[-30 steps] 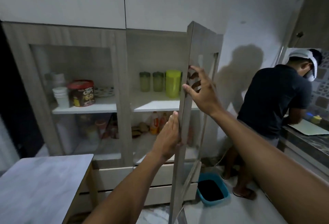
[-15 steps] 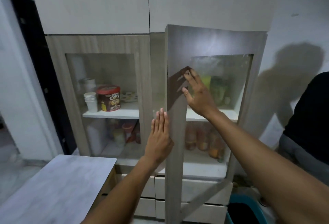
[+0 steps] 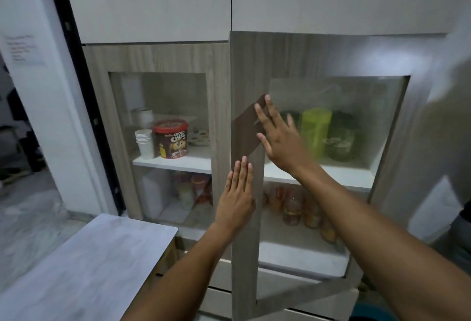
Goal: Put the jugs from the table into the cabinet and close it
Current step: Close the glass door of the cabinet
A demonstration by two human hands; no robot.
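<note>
The cabinet's right door (image 3: 305,55), wood-grain with a glass pane, is almost flush with the cabinet front. Behind its glass, on the upper shelf, stand a lime-green jug (image 3: 315,131) and a darker green jug (image 3: 341,139); another dark one shows partly behind my right hand. My left hand (image 3: 235,198) lies flat with fingers together on the door's left stile. My right hand (image 3: 277,134) presses flat higher up, fingers spread over the stile and glass. Neither hand holds anything.
The left cabinet door (image 3: 158,60) is closed, with paper cups (image 3: 145,142) and a Choco Chips tin (image 3: 173,139) behind it. Jars (image 3: 293,208) stand on the lower shelf. A grey table (image 3: 84,269) is at lower left, a dark doorway (image 3: 76,91) beyond it.
The right door has swung from wide open to nearly closed, pushed by both flat hands. The view has turned left, and the person at the counter is almost out of frame.
</note>
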